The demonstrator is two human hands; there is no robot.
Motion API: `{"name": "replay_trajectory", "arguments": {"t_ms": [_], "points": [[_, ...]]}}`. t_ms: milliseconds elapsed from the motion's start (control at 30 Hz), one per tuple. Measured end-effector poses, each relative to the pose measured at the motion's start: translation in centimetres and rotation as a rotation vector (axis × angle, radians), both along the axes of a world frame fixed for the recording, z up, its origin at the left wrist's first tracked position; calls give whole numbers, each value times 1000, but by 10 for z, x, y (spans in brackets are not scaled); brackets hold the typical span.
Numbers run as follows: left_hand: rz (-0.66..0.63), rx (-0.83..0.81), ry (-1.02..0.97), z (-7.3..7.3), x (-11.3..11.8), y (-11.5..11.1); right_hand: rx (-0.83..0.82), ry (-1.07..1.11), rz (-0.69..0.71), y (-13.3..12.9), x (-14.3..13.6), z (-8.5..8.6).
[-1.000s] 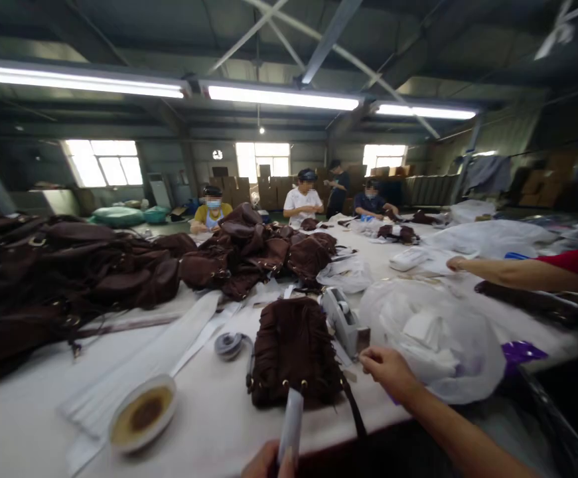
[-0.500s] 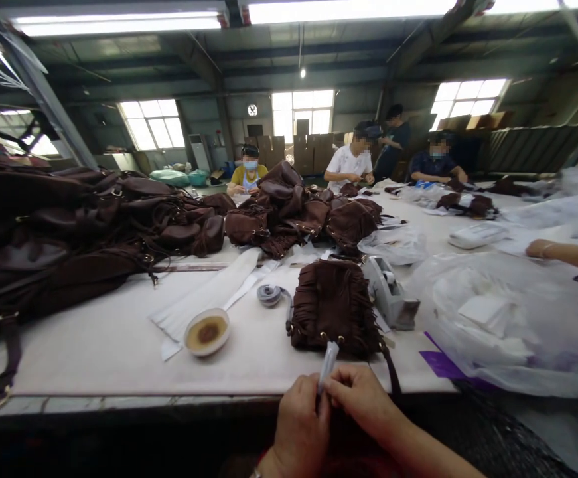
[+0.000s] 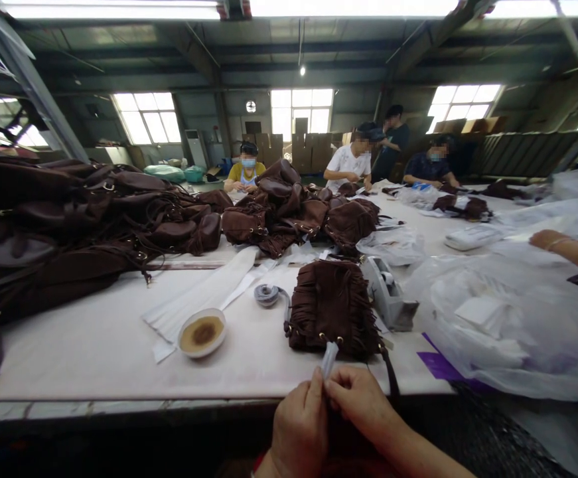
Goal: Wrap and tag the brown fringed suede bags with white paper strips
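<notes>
At the table's front edge, my left hand [image 3: 299, 421] and my right hand [image 3: 361, 401] are closed together, thumbs and fingers pinching a pale plastic-wrapped strip [image 3: 329, 357]. Its upper end sticks up in front of a dark brown fringed bag [image 3: 332, 302], which lies flat with brass eyelets toward me; the lower end is hidden by my fingers. A brown strap [image 3: 391, 368] hangs from the bag's right corner over the edge. On the bag's left, a grey coiled strap [image 3: 267, 295] runs to its side. Close by on the right stands a grey tape dispenser [image 3: 393, 299].
A shallow bowl of brownish stuff [image 3: 202, 333] sits left on the table [image 3: 84, 352], near white paper sheets [image 3: 204, 295]. Brown bags [image 3: 44, 226] are heaped behind and left. A large clear plastic bag [image 3: 507, 325] lies right, below another person's hand [image 3: 550, 239]. Several people work across the table.
My hands stay pinched on the strip, with small shifts of the fingers; my left hand is slightly lower. The view has shifted a little. The other person's hand at right has moved slightly.
</notes>
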State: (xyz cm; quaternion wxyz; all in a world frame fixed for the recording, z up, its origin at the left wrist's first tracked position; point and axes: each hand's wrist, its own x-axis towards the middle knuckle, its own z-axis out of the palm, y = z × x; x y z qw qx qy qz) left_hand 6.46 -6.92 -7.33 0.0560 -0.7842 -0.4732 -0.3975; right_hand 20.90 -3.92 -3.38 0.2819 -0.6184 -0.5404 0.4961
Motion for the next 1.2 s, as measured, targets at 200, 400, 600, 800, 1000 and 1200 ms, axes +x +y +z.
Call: {"name": "replay_trajectory", "arguments": {"t_ms": [200, 400, 600, 800, 1000, 1200], "points": [[-38, -398, -354, 5, 3, -1, -8, 43, -11, -3, 3, -6], [-70, -697, -604, 22, 6, -2, -5, 66, -87, -4, 5, -12], [-95, -1094, -979, 21, 8, 1, -71, 121, -50, -7, 15, -19], [-104, -1272, -1178, 30, 10, 1, -145, 317, -37, -14, 25, -24], [-167, -1292, -1003, 36, 9, 4, -67, 369, -67, -15, 19, -18], [-108, -1250, -874, 29, 16, 14, -100, 463, -105, -15, 18, -13]]}}
